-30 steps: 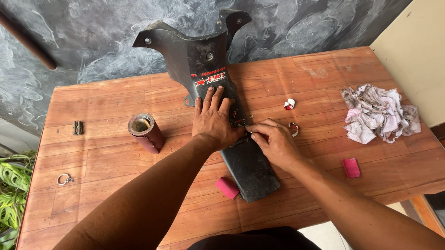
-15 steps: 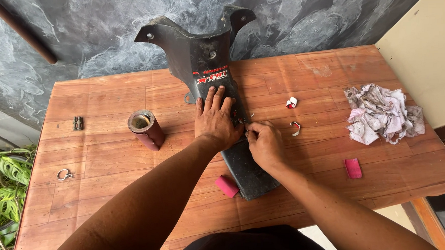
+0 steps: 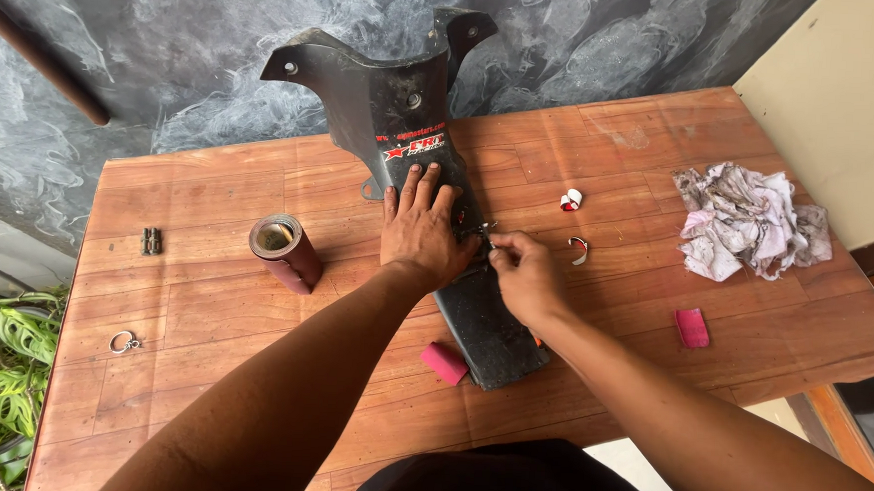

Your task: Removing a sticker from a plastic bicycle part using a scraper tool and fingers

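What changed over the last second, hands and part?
Very little. The right hand has slid a touch up the black plastic panel, toward the left hand, its fingertips pinched at the panel's edge; whatever it pinches is too small to tell. The left hand stays pressed flat on the panel. The sandpaper roll, crumpled rag and pink pieces lie as before.

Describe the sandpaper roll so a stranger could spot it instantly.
Start at the wooden table and find the left hand pressing the black plastic panel. Left of it lies the sandpaper roll: the only dark red cylinder with a hollow open end.
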